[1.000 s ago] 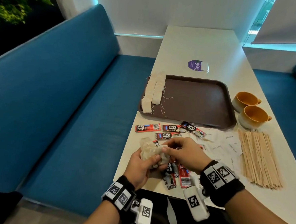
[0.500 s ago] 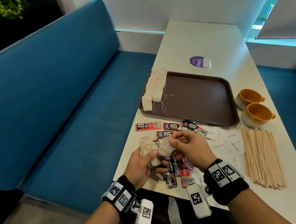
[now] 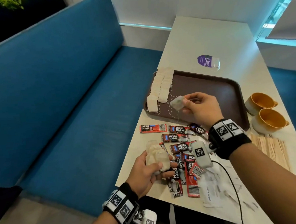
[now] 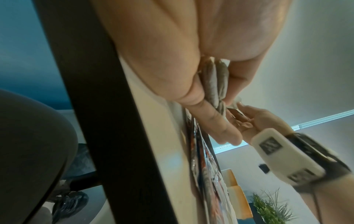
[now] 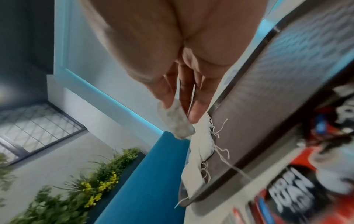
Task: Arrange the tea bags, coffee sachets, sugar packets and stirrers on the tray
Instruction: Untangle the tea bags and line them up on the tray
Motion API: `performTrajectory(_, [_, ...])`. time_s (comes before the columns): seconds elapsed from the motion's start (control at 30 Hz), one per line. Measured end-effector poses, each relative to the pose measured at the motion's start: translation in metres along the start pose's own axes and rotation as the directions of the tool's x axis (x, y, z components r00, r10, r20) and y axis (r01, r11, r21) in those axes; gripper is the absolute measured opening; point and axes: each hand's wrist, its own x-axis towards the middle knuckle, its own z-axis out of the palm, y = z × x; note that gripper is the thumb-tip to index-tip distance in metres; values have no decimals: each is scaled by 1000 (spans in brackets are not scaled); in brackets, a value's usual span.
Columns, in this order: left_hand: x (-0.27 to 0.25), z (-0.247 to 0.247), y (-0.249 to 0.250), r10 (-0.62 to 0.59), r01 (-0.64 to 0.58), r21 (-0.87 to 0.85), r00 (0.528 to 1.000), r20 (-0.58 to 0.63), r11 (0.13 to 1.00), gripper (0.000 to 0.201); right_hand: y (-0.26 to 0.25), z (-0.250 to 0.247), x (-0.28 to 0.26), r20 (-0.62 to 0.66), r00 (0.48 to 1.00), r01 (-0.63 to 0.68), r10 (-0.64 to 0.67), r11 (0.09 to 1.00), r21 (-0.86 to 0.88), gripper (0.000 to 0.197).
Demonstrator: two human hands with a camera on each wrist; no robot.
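My right hand (image 3: 200, 106) has carried one pinched tea bag (image 3: 177, 103) over the tray (image 3: 230, 92) beside two finished rows (image 3: 159, 88); my left hand (image 3: 148, 171) clutches more bags (image 3: 156, 157), while sachets (image 3: 179, 139), sugar (image 3: 210, 189) and stirrers (image 3: 270, 148) wait on the table (image 3: 208, 37).

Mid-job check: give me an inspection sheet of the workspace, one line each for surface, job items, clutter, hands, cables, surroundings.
Surface: pale table; brown tray on it.
Job's things: two rows of tea bags along the tray's left edge; coffee sachets, sugar packets and stirrers on the table.
Clutter: two orange cups, purple sticker.
Grippers: right hand pinches one tea bag over the tray; left hand grips a bunch of tea bags.
Cables: black cable from the right wrist.
Surroundings: blue bench, plants.
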Motion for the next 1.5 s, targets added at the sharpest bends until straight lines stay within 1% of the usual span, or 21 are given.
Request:
performTrajectory(0.07, [0, -1, 0, -18, 18, -3, 1000, -1, 1000, 44, -1, 7, 26, -34, 999, 39, -41, 998, -51, 7])
performTrajectory(0.13, [0, 0, 1, -29, 29, 15, 1000, 0, 999, 49, 1, 15, 48, -46, 997, 58, -64, 992, -113, 7])
performTrajectory(0.2, [0, 1, 3, -43, 43, 22, 999, -4, 999, 52, 5, 23, 63, -21, 999, 40, -44, 985, -165, 7])
performTrajectory(0.27, [-1, 2, 5, -56, 56, 14, 998, -7, 998, 52, 8, 31, 74, 85, 996, -20, 37, 980, -200, 8])
performTrajectory(0.33, [0, 2, 6, -68, 68, 4, 998, -3, 998, 52, 10, 39, 80, 226, 964, -76, 140, 959, -274, 9])
performTrajectory(0.37, [0, 2, 6, -71, 71, 6, 997, -3, 997, 51, 12, 43, 84, 262, 950, -86, 171, 948, -307, 10])
performTrajectory(0.4, [0, 1, 6, -73, 73, 12, 997, -7, 997, 51, 14, 47, 88, 265, 947, -91, 183, 941, -325, 11])
performTrajectory(0.5, [0, 1, 7, -97, 97, 50, 995, 1, 994, 47, 19, 56, 104, 201, 960, -114, 194, 929, -351, 13])
performTrajectory(0.6, [-1, 1, 10, -121, 120, 70, 993, 7, 990, 47, 20, 60, 117, 204, 956, -126, 213, 920, -372, 12])
performTrajectory(0.73, [-1, 0, 8, -97, 96, 56, 995, 12, 994, 38, 16, 62, 126, 195, 968, -60, 157, 902, -428, 12])
performTrajectory(0.8, [0, -1, 7, -90, 89, 42, 996, 10, 995, 37, 15, 60, 130, 140, 985, -30, 104, 893, -449, 19])
performTrajectory(0.87, [0, -1, 6, -89, 89, 31, 996, 11, 996, 39, 13, 58, 131, 112, 993, 20, 38, 881, -473, 19])
performTrajectory(0.93, [0, -1, 7, -94, 94, 27, 996, 9, 995, 43, 13, 58, 128, 195, 980, 77, 33, 845, -529, 16])
performTrajectory(1.0, [0, 0, 8, -100, 100, 36, 995, 4, 994, 47, 15, 62, 124, 289, 953, 100, 94, 802, -589, 16])
performTrajectory(1.07, [0, 1, 8, -97, 97, 29, 995, 3, 995, 49, 20, 65, 124, 324, 937, 121, 129, 752, -649, 21])
performTrajectory(1.13, [0, 1, 8, -91, 91, 20, 996, 4, 996, 47, 24, 66, 126, 318, 940, 134, 126, 720, -681, 24])
performTrajectory(1.27, [1, -1, 6, -91, 91, 33, 996, 10, 995, 41, 21, 66, 127, 311, 944, 144, 107, 717, -682, 26])
performTrajectory(1.33, [2, -1, 5, -94, 94, 38, 996, 7, 995, 41, 18, 64, 125, 301, 948, 131, 102, 737, -663, 26])
performTrajectory(1.43, [1, 1, 6, -67, 68, 41, 998, -6, 997, 47, 8, 56, 114, 246, 966, 83, 74, 817, -570, 21])
performTrajectory(1.5, [1, 3, 7, -55, 55, 42, 998, -13, 998, 54, 0, 48, 96, 226, 974, 83, 34, 868, -490, 16])
